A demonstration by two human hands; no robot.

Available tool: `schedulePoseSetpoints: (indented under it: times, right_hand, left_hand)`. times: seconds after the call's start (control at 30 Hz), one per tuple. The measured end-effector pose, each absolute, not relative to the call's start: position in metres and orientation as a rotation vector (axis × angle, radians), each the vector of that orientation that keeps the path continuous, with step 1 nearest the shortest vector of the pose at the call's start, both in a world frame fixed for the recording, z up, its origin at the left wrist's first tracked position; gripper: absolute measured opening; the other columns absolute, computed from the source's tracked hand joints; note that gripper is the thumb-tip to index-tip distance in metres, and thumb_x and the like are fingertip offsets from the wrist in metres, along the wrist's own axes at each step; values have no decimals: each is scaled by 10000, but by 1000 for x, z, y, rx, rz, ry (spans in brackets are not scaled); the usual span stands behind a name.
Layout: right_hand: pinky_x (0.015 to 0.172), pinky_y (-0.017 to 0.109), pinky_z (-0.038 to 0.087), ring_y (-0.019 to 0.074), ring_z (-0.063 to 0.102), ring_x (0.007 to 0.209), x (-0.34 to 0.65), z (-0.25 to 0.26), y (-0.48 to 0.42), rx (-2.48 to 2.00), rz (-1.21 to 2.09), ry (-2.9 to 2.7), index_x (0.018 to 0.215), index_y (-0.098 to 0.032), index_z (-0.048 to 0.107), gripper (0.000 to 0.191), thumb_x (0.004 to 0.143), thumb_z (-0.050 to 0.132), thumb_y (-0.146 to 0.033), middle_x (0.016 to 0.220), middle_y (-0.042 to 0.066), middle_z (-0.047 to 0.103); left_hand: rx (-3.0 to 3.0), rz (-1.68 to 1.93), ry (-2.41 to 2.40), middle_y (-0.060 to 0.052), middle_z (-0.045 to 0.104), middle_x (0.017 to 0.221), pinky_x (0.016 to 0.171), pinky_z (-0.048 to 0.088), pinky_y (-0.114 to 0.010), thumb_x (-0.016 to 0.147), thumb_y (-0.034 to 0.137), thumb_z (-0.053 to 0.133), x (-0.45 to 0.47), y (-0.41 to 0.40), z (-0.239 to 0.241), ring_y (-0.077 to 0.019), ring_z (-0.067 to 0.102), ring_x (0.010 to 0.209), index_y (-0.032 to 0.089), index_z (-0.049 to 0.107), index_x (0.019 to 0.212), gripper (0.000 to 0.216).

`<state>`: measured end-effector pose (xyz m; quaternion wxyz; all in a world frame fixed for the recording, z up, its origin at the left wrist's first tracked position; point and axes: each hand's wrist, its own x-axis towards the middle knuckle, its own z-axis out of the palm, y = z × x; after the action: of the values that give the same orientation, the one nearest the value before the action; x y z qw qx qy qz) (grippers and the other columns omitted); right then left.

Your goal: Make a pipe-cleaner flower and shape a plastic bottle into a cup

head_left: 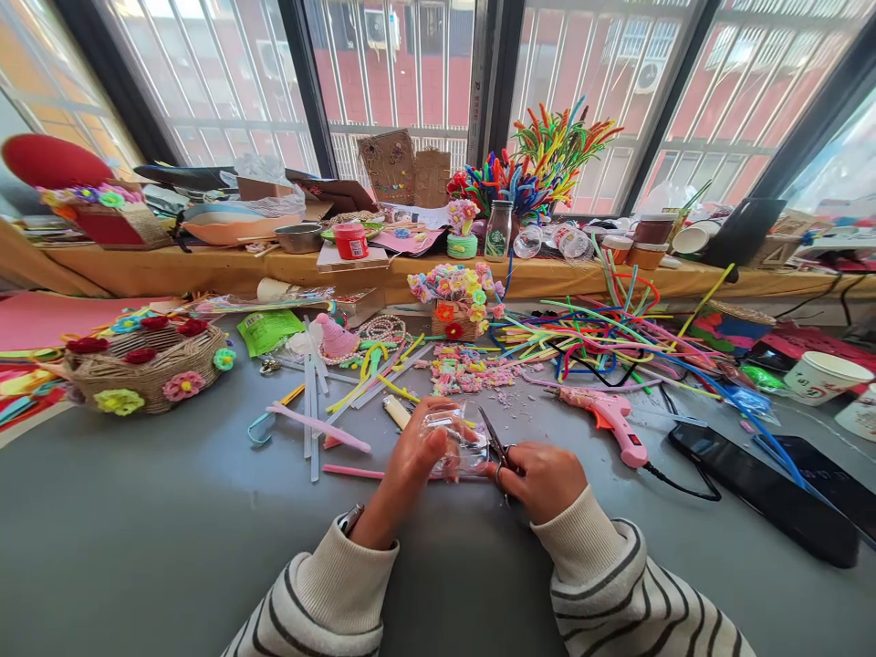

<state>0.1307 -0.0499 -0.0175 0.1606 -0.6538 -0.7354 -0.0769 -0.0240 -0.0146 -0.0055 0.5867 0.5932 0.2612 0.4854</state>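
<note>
My left hand (415,449) is closed around a clear plastic cup (448,424), or a piece cut from one, above the middle of the grey table. In my right hand (551,474) is a pair of scissors (498,443), my fingers in the handles. The blades point up and away, right beside the clear plastic; I cannot tell whether they touch it. Below my hands lies a pink pipe cleaner (356,472). Just beyond them sits a pile of small pastel pieces (465,368). A pink glue gun (609,420) lies to the right of my right hand.
A twine basket with crocheted flowers (147,370) stands at left. Translucent glue sticks (311,411) lie left of centre. Many pipe cleaners (589,338) spread across the back right, near two phones (763,488) and a paper cup (825,376). A small flower-topped basket (455,306) stands behind.
</note>
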Motion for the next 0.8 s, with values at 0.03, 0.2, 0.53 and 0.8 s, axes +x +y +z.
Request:
schedulePoseSetpoints:
  times: [0.03,0.2,0.53,0.8]
  right_hand:
    - [437,238,152,87,500,487,131,-18,-50,-1859,-225,-2093,474,-184,538,423,717,394,-499,515,-14,579]
    - [438,235,159,77,490,477,131,-20,-51,-1793,-234,-2068,475,-181,538,476,739,332,-519,500,-11,567]
    - [450,216,212,97,491,481,129,-17,-49,-1772,11,-2084,496,-183,529,404,716,393,-494,497,-8,557]
    - [452,210,231,120,489,492,127,-10,-54,-1841,98,-2045,502,-181,508,504,632,338,-638,513,7,550]
  left_hand:
    - [1377,1143,612,-34,550,708,385,363,-209,658,517,393,-24,-15,-6,-76,434,416,170,357,916,434]
    - [1332,1124,595,-34,559,661,390,340,-221,693,522,309,-25,-14,-8,-89,429,410,158,382,912,430]
    - [1248,1085,617,-31,555,584,382,296,-217,729,518,191,-26,-14,-10,-89,414,382,146,411,904,466]
    - [1329,1045,697,-15,531,574,442,313,-218,700,517,314,-27,-17,-7,-105,417,469,151,430,946,456]
